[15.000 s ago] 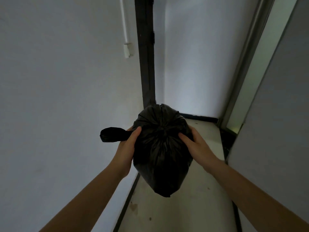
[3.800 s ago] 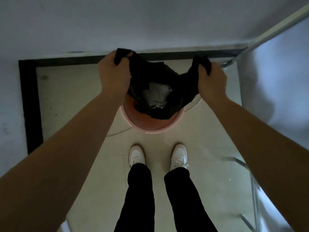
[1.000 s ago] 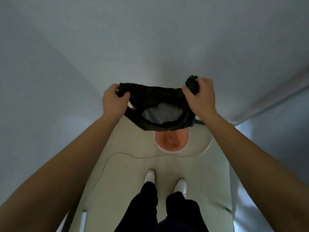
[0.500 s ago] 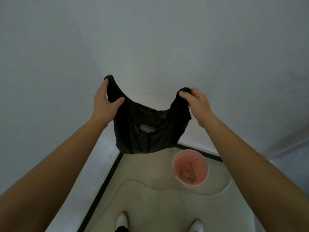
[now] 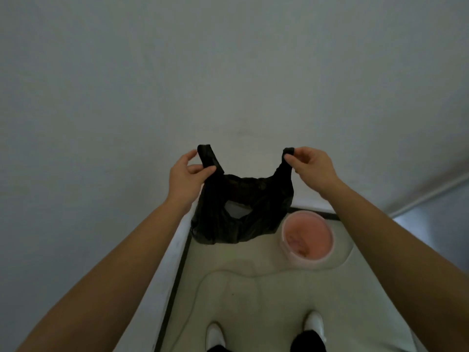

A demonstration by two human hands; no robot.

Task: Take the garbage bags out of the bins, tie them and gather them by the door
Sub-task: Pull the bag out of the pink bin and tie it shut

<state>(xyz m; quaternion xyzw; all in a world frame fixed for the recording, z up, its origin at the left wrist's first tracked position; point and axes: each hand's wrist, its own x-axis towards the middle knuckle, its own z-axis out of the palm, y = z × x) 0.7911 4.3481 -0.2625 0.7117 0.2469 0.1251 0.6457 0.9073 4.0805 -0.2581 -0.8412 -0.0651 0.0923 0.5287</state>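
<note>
now both hands hold bag handles-up, hanging.

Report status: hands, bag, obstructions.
Left hand and right hand each grip a handle. Black bag aloft, mouth open, untied. Pink bin on the floor, clear of it.

Bare home corner, plain white walls, tiled floor, small pink bin

The bag hangs in the air between the left hand and right hand, left of the bin on the floor; the shoes stand nearer than the bin.
</note>
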